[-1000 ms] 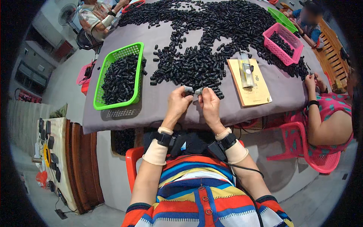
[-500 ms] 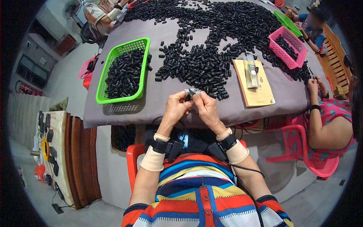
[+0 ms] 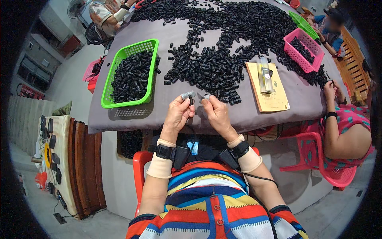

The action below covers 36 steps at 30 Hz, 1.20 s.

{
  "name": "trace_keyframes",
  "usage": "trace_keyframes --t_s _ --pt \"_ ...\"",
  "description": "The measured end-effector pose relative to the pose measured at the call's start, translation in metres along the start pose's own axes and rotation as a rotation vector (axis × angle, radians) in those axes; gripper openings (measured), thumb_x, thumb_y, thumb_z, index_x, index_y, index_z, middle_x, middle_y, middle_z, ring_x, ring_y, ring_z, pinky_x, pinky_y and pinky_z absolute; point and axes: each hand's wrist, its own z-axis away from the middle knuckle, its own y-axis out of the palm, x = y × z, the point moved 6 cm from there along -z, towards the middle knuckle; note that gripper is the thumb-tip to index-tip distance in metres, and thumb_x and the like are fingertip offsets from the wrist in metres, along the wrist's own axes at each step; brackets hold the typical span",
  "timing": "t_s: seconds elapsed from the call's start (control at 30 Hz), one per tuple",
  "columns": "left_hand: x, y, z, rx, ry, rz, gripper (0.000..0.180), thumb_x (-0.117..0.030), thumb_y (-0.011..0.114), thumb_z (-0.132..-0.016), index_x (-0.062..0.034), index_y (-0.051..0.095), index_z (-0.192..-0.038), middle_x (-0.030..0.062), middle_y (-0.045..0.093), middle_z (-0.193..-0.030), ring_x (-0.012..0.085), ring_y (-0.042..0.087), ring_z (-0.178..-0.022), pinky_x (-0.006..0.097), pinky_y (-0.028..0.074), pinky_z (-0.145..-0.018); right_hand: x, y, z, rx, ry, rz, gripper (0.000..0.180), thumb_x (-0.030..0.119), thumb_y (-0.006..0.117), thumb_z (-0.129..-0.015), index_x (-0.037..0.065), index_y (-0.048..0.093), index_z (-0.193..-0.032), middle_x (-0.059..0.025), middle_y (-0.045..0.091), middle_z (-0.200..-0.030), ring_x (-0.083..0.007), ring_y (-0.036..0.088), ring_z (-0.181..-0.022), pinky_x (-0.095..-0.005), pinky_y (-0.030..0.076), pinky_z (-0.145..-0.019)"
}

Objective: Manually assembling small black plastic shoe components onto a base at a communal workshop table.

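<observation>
My left hand (image 3: 178, 114) is closed in a pinch at the table's near edge. A small black plastic piece (image 3: 191, 101) shows at its fingertips, beside a grey wrapping (image 3: 188, 95) that seems to cover a finger. Just to the right, my right hand (image 3: 217, 115) is closed too, with grey at its fingertips. A thin dark pointed blade (image 3: 201, 96) sticks out of it toward the left hand; its handle is hidden. The hands are slightly apart. Beyond them lies a heap of small black cylindrical pieces (image 3: 207, 67).
A green basket (image 3: 105, 95) of black pieces stands at left. Right of the heap, a clear plastic case (image 3: 265, 79) rests on a yellow notebook (image 3: 278, 97). Farther right is a pink basket (image 3: 314, 65). Other people sit around the table, one close at right.
My hands have parted a little. The left has shifted left and turned, bringing the grey wrapping and black piece into view; the right has barely moved.
</observation>
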Motion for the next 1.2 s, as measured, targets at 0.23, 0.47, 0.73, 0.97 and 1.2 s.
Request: trace_keyframes --t_s 0.23,0.47,0.73,0.97,1.2 --pt "0.002 -0.001 0.001 0.056 -0.024 0.025 0.022 -0.008 0.05 -0.09 -0.002 0.053 -0.11 0.0034 0.058 -0.083 0.008 0.053 -0.064 0.019 0.045 -0.053 0.024 0.007 0.007 0.033 -0.219 0.207 0.022 0.023 0.057 -0.083 0.005 0.052 -0.072 -0.0122 0.054 -0.064 -0.0319 0.055 -0.057 -0.0395 0.04 -0.048" --pt "0.005 0.001 0.001 0.023 -0.042 0.057 0.022 -0.008 0.051 -0.089 -0.0021 0.055 -0.11 0.0019 0.059 -0.082 0.0063 0.052 -0.062 0.018 0.043 -0.054 0.028 0.01 0.008 0.026 -0.271 0.233 0.021 0.02 0.057 -0.083 0.003 0.051 -0.072 -0.0139 0.053 -0.064 -0.0323 0.053 -0.056 -0.0389 0.039 -0.048" --pt "0.006 -0.003 0.001 -0.029 -0.047 0.05 0.018 -0.009 0.051 -0.089 -0.004 0.057 -0.106 -0.0006 0.058 -0.078 0.0054 0.051 -0.059 0.018 0.041 -0.051 0.027 0.012 0.009 0.023 -0.27 0.272 0.02 0.022 0.057 -0.083 0.005 0.052 -0.073 -0.011 0.054 -0.066 -0.0315 0.055 -0.057 -0.0402 0.04 -0.047" --pt "0.007 -0.002 0.002 0.039 -0.056 0.085 0.02 -0.007 0.051 -0.089 -0.0037 0.056 -0.108 0.0014 0.059 -0.083 0.0061 0.051 -0.062 0.018 0.042 -0.054 0.027 0.012 0.008 0.014 -0.27 0.277 0.02 0.021 0.057 -0.083 0.006 0.052 -0.072 -0.0105 0.053 -0.065 -0.031 0.055 -0.056 -0.0401 0.04 -0.047" --pt "0.007 -0.002 0.001 0.06 -0.07 0.097 0.023 -0.004 0.052 -0.087 -0.0018 0.056 -0.109 0.0038 0.06 -0.088 0.0069 0.051 -0.064 0.019 0.044 -0.056 0.025 0.013 0.008 0.008 -0.279 0.284 0.019 0.021 0.057 -0.083 0.006 0.052 -0.072 -0.01 0.053 -0.065 -0.0308 0.055 -0.056 -0.0398 0.04 -0.047"
